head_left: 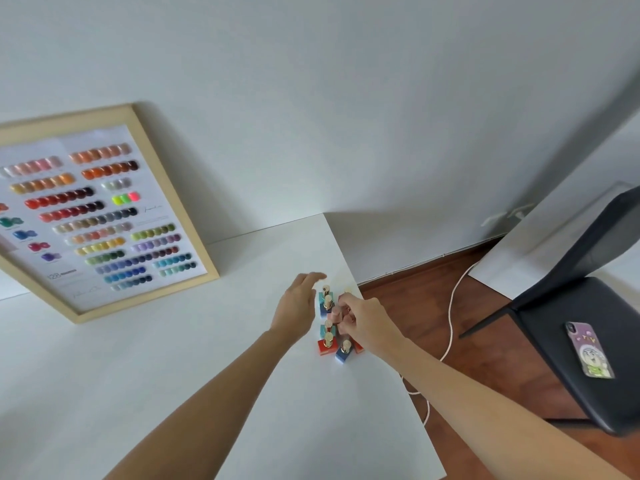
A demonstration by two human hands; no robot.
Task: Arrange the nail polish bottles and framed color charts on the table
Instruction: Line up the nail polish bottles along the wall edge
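Several small nail polish bottles with gold caps stand clustered near the right edge of the white table (173, 358): a red one (326, 346), a blue one (344, 353), teal ones (326, 296). My left hand (298, 308) hovers flat just left of the cluster, fingers apart, holding nothing. My right hand (363, 318) reaches in from the right, its fingers curled around a pink bottle (336, 315) in the middle of the group. A wooden-framed color chart (100, 216) leans against the wall at the table's back left.
The table's right edge runs close beside the bottles. Beyond it is wooden floor with a white cable (450, 327). A black chair (581, 337) stands at the right with a phone (588, 349) lying on its seat.
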